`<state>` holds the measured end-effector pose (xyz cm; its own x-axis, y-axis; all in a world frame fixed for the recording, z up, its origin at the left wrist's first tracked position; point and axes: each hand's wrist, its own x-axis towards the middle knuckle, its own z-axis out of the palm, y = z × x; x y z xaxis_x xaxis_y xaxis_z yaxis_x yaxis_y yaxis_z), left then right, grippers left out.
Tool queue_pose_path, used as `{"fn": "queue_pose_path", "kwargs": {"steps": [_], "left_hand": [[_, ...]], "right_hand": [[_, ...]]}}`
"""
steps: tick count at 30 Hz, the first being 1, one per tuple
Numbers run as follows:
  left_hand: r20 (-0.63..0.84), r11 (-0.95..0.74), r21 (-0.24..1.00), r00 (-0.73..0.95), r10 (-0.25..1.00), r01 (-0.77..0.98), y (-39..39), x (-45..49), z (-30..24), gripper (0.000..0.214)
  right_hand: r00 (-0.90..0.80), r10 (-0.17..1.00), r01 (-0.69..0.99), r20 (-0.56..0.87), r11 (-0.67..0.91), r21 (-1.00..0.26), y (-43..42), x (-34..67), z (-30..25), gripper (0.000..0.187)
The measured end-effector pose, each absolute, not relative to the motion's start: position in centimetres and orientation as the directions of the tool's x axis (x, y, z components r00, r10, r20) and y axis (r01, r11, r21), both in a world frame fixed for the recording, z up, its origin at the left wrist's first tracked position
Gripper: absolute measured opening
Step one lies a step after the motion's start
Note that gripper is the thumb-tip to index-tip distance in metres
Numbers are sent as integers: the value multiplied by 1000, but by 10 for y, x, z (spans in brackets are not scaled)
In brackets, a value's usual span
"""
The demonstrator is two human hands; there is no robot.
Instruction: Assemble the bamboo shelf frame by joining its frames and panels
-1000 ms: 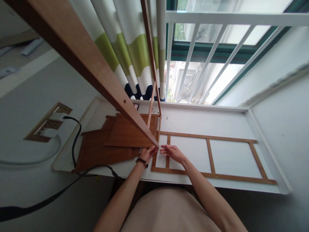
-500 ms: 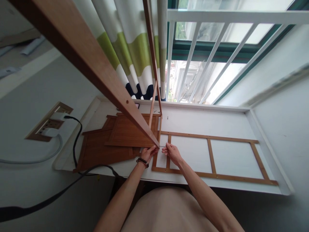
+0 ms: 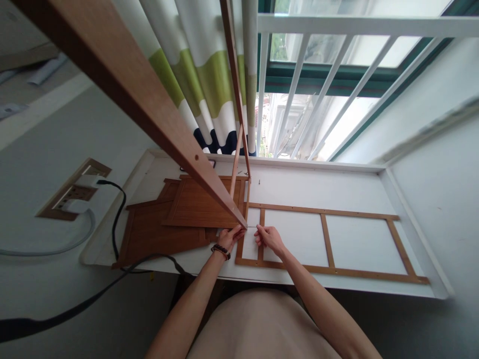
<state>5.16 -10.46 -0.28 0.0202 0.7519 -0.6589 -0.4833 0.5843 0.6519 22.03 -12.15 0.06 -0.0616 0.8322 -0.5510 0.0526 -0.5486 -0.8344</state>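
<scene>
My left hand (image 3: pixel 228 238), with dark beaded bracelets on its wrist, is closed around the lower end of an upright wooden frame (image 3: pixel 183 142). The frame leans up past the camera, and a crossbar (image 3: pixel 235 162) joins its two posts. My right hand (image 3: pixel 268 236) pinches a thin metal rod, seemingly a hex key (image 3: pixel 252 227), whose far tip meets the post's bottom end beside my left fingertips. Under my right hand lies a flat ladder-like wooden frame (image 3: pixel 326 239). Left of my left hand are overlapping brown wooden panels (image 3: pixel 205 202).
Everything rests on a white window ledge (image 3: pixel 318 187) with raised edges. A small screw (image 3: pixel 259 182) and other small hardware lie near the back. At left are a wall socket (image 3: pixel 75 192) and a black cable (image 3: pixel 123 209). A curtain (image 3: pixel 213 75) and white railing (image 3: pixel 337 25) stand behind.
My right hand has shifted slightly to the right and turned, its fingers still pinched on the rod. The left hand and the upright frame stay in place.
</scene>
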Motion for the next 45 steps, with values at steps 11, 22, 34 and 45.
{"fn": "queue_pose_path", "kwargs": {"steps": [11, 22, 34, 45], "left_hand": [[-659, 590, 650, 32, 752, -480, -104, 51, -4, 15], [-654, 582, 655, 26, 756, -482, -105, 50, -9, 18], [-652, 582, 663, 18, 758, -471, -105, 52, -3, 16], [-640, 568, 663, 26, 768, -487, -105, 51, -6, 17]], "right_hand": [[-74, 833, -213, -549, -551, -807, -112, 222, 17, 33], [-113, 882, 13, -458, -460, -888, -113, 229, 9, 35], [-160, 833, 6, -529, -535, -845, -104, 235, 11, 37], [64, 826, -190, -559, -540, -820, -113, 222, 10, 35]]}}
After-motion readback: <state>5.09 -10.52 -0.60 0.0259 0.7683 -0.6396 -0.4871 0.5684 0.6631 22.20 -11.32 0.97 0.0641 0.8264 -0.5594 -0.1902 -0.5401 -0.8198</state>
